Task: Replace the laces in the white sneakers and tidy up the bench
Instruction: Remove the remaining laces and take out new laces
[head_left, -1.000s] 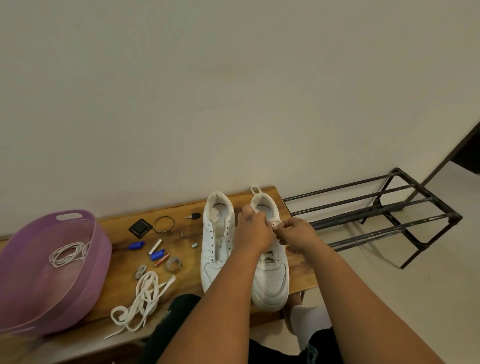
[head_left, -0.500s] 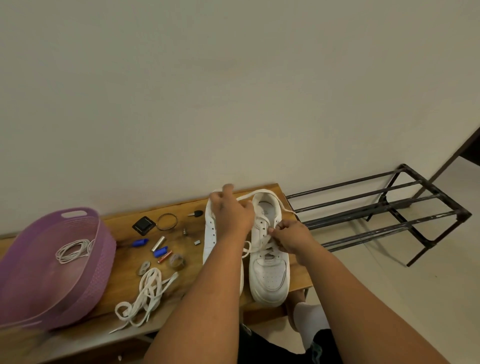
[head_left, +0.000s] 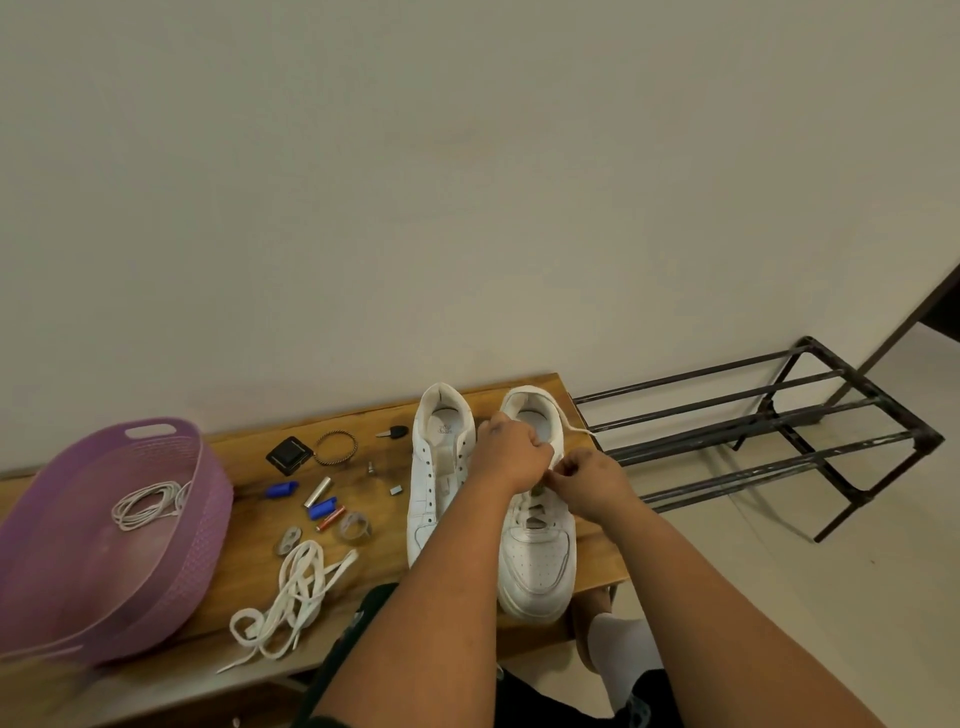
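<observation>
Two white sneakers stand side by side on the wooden bench, toes toward me. The left sneaker shows bare eyelets. The right sneaker has a white lace crossed through its lower eyelets, one end trailing off past its heel. My left hand is curled over the right sneaker's tongue, gripping the lace. My right hand pinches the lace at the eyelets beside it. A loose bundle of flat white laces lies on the bench to the left.
A purple plastic basket at the left holds a coil of thin white cord. Small items lie scattered between basket and sneakers: a black square box, a ring, a key, blue caps, batteries. A black metal shoe rack stands right.
My left hand had lifted a loop of lace up and left over the sneakers; it has come back down onto the right sneaker's tongue, next to my right hand. The lace end now trails right.
</observation>
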